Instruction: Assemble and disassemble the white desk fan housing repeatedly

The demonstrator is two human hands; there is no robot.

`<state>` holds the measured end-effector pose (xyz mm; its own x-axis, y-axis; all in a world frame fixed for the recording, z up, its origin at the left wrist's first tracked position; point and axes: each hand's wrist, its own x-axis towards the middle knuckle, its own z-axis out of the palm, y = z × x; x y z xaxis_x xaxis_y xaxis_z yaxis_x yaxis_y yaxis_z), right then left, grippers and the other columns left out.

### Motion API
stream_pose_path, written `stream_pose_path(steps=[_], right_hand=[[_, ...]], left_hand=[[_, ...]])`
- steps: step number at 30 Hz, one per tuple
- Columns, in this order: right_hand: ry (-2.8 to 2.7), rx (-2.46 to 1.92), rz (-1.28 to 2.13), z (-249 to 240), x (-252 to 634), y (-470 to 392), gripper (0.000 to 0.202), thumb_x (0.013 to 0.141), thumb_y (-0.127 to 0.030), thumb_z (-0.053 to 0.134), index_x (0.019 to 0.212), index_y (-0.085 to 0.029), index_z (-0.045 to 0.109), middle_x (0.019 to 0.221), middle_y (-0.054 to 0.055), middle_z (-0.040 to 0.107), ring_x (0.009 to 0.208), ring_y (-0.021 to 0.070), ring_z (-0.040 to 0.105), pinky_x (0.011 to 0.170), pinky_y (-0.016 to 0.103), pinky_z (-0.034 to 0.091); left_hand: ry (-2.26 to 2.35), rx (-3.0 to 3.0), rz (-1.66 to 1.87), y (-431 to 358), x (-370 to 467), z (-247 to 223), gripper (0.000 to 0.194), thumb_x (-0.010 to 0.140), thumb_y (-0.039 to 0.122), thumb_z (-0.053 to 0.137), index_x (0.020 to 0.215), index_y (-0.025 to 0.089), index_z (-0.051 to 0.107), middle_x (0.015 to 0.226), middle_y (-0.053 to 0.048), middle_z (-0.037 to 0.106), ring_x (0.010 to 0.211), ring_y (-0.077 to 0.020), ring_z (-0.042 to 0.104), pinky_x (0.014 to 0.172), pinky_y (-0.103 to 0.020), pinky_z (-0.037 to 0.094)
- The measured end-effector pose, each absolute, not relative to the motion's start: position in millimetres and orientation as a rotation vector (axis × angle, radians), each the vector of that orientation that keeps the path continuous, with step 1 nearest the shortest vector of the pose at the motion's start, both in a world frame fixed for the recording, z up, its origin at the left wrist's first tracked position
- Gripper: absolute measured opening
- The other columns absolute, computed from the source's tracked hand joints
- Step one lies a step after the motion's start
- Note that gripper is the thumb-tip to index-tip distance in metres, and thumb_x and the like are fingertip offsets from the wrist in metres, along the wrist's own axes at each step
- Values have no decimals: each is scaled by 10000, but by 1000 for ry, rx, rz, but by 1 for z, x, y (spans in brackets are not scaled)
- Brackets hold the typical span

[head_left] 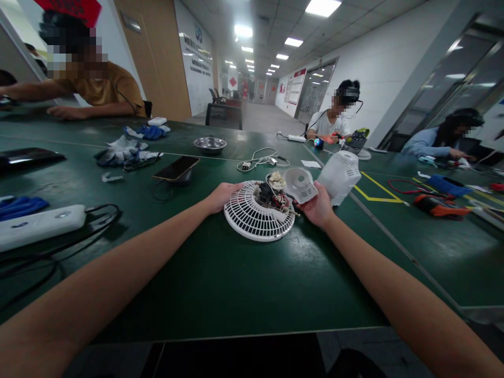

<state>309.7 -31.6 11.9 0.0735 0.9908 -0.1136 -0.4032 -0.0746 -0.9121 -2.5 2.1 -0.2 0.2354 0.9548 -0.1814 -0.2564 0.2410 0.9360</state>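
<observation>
Head view: the left hand (223, 197) holds the white fan grille (255, 223) by its rim; the right hand (318, 207), apart, grips a vented cover (296, 187).

a metal bowl (210, 145) stands beyond a phone (178, 168) on the green table (236, 289), with yellow tape (384, 200) farther right.

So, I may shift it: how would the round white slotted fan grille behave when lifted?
The grille is probably stiff, judging by its rim and ribs. It may feel top-heavy, with the dark wired mechanism on top.
</observation>
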Motion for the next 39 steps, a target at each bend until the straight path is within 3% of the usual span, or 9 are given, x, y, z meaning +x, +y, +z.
stream_pose_path(steps=[39], right_hand=[[-803,-1006,1369,7,313,-29,359,944,-571,449,1041,-285,644,815,-4,745,635,207,663,535,320,490]], left_hand=[[963,959,1020,6,-5,-6,157,953,180,647,880,95,757,848,-133,768,712,-173,736,740,-303,604]])
